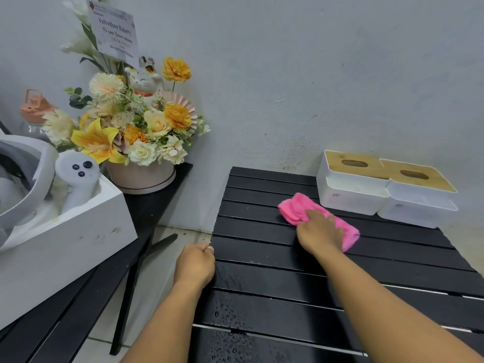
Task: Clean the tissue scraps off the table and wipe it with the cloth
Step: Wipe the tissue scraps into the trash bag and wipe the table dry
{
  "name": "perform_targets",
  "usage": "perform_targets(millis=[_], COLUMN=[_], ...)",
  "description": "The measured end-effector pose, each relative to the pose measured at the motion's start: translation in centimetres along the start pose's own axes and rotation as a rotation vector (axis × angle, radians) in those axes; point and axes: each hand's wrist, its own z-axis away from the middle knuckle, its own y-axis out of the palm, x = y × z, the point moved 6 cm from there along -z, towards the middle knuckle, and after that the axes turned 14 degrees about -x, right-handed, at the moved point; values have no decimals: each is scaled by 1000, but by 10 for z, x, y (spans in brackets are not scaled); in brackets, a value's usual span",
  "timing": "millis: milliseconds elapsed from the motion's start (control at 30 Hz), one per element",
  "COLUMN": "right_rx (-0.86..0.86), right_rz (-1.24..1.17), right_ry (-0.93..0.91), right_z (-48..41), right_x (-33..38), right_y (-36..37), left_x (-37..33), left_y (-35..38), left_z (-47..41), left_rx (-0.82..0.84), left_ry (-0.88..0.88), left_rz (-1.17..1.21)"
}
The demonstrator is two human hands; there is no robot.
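Head view, single frame.

**Cloth** (293, 209): bright pink, soft nap, bunched and creased rather than folded flat. It lies on the black slatted worktop (262, 244), in the far right part. Long axis diagonal: one end points far-left and the other near-right, so it crosses the slats at a slant. The far-left end is a rumpled lump. The near-right end is flatter and sticks out past the knuckles.

**Right hand** (320, 231): palm down on the middle of the cloth, arm reaching in from the near right. Grip closed over the fabric, fingers bent into it and thumb at the left side.

**Left hand** (195, 263): at the left edge of the worktop, knuckles up. Grip curled in tight like a fist. Cannot tell whether anything is inside it.

**Worktop surface:** slats run left to right. Water droplets (227, 315) bead on the near slats, with a wet sheen around them.

**Surroundings:**
- Two white tissue boxes (351, 197) with wooden lids sit side by side at the far right corner. They are near the cloth but apart from it.
- On a second black bench at left there is a flower arrangement (136, 127) in a pale pot.
- The same bench holds a white tray (78, 226) with a white controller (78, 176) in it.
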Motion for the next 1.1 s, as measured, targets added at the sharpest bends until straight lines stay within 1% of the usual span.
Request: perform_targets(millis=[100, 200, 300, 367, 467, 567, 667, 733, 767, 867, 967, 1033, 1100], right_rx=[108, 224, 294, 317, 308, 229, 122, 74, 75, 120, 157, 166, 170], right_rz=[-102, -120, -129, -124, -111, -94, -43, -9, 7, 19, -27, -31, -23], right_ry=[-171, -346, -501, -550, -499, -370, -185, -96, -86, -155, -231, -295, -358], right_z=[12, 36, 51, 47, 31, 13, -4, -10, -11, -14, -24, -32, -37], right_x=[59, 105, 121, 115, 89, 49, 0, -23, -27, -24, -26, -28, -27], right_y=[18, 39, 47, 46, 37, 23, 5, -2, -2, 7, 12, 13, 13], left_x=[-1, -2, -2, -6, -11, -13, -14, -17, -21, -41, -69, -82, -87], left_y=[0, 0, -1, -2, -4, -4, -6, -7, -7, 0, 22, 36, 45], left_z=[-1, -1, -3, -3, -2, -4, -3, -2, -1, 10, 23, 26, 26], left_rx=[-2, -3, -5, 1, -12, -9, 0, -28, -56, -123, -114, -105, -74], left_ry=[4, -5, 6, 29, 65, 104, 96, 120, 147, 231, 363, 432, 442], left_rz=[3, 5, -26, -81, -103, -102, -100, -160, -213, -399, -546, -600, -589])
